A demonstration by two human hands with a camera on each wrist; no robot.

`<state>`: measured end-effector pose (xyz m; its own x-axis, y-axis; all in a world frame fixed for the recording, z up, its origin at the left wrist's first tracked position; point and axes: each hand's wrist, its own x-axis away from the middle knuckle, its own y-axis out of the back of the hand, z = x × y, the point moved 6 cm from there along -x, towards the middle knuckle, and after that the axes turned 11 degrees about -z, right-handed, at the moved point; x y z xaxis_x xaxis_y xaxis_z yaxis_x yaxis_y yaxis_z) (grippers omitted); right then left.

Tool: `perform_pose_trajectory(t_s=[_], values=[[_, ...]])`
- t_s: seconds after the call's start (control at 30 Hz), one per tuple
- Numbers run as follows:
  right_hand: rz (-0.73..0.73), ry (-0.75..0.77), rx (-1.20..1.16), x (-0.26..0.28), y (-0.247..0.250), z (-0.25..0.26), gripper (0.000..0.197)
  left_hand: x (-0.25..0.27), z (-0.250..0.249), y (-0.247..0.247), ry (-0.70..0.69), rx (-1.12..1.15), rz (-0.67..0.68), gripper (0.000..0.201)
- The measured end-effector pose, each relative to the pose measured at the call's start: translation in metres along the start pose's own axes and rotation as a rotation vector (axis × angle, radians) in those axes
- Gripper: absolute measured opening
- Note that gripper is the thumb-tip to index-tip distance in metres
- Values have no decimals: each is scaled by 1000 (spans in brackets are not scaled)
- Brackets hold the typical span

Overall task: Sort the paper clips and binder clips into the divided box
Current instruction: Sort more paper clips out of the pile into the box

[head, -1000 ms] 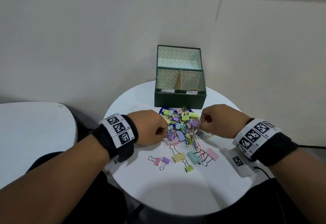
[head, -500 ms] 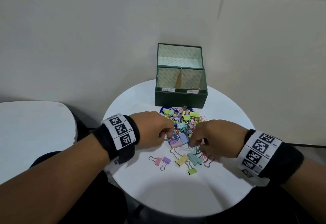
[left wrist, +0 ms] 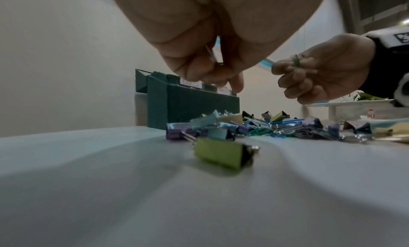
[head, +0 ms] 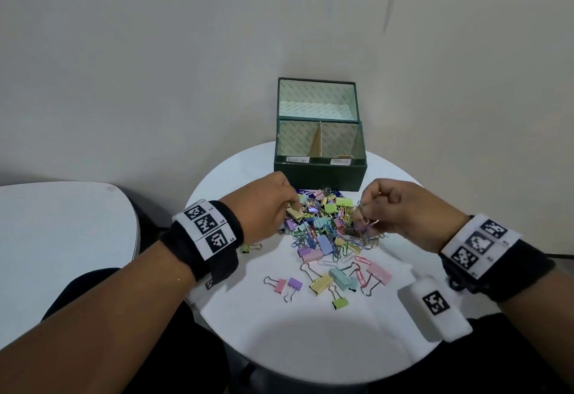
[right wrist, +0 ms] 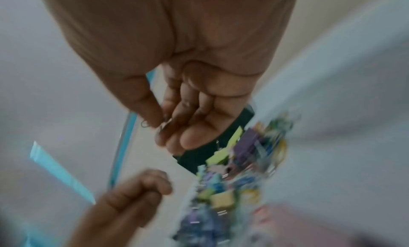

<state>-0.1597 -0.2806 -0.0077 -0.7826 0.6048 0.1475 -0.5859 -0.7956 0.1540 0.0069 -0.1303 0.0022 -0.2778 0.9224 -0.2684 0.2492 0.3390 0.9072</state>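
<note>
The heap of clips (head: 326, 223) lies at the middle of the round white table (head: 310, 337), just in front of the green box (head: 320, 173), which stands open at the table's far edge against the wall (head: 155, 83). A few binder clips (head: 329, 282) lie scattered nearer the front edge. The left hand (head: 267, 204) reaches into the heap's left side, fingers curled down; the left wrist view shows thumb and forefinger pinching a thin wire (left wrist: 210, 53), though what it belongs to is unclear. The right hand (head: 400, 210) hovers over the heap's right side, pinching a small bunch of paper clips (head: 363, 223); its wrist view, blurred, shows thumb pressed to fingertips (right wrist: 163, 121) on wire loops. Only the left wrist view shows a lone green binder clip (left wrist: 221, 152) close by, apart from the heap. A second white table (head: 62, 229) stands to the left.
</note>
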Motion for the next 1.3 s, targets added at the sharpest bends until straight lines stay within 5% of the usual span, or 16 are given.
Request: perform_pose_trajectory(t_s=[0.07,0.17,0.27,0.4,0.47,0.7,0.8,0.87,0.97,1.07,1.3], values=[[-31,-188,-393,2,2,-3,20,-2,3,5,73,-13,-21,27],[-33,-276,-522,1,2,-5,27,-1,8,11,161,-43,-43,25],[-62,-193,-88,-2,3,-7,19,2,2,10,127,-53,11,26],[105,122,895,4,-11,0,8,3,-4,10,77,-95,54,23],[112,194,1100,4,-15,8,9,3,-4,9,78,-90,58,23],[-261,329,827,-50,2,96,17,-1,7,0,77,-87,76,33],[-277,330,886,-74,4,102,39,-2,11,-1,88,-109,63,35],[-363,349,914,-73,11,101,34,-3,12,2,97,-100,18,36],[-212,288,963,-60,13,71,20,-7,10,6,98,-48,-14,39],[16,54,1209,-43,14,23,19,-20,5,13,118,12,107,35],[-46,-84,1263,-35,30,-17,18,-108,-25,40,181,200,-74,30]])
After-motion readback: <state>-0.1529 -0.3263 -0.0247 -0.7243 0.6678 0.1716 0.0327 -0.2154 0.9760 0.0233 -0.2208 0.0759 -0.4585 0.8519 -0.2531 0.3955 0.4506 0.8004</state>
